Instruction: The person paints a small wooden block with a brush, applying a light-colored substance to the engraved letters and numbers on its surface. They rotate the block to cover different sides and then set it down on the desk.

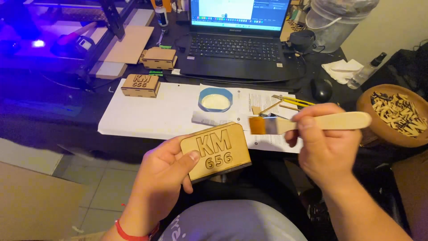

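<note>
Head view: a flat tan wooden block (217,151) is clamped in the left hand (162,176); a wide wooden-handled paintbrush (312,122) is gripped by the right hand (327,145), bristles just beside the block's top corner.

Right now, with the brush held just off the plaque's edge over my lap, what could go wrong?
1. The left hand holds the wooden plaque in mid-air over the lap, so anything on the brush in the right hand could drip onto clothing.
2. The thumb rests on the plaque's face, so brushing there may smear.
3. The laptop sits close behind the small blue-rimmed dish; splashes could reach it.
</note>
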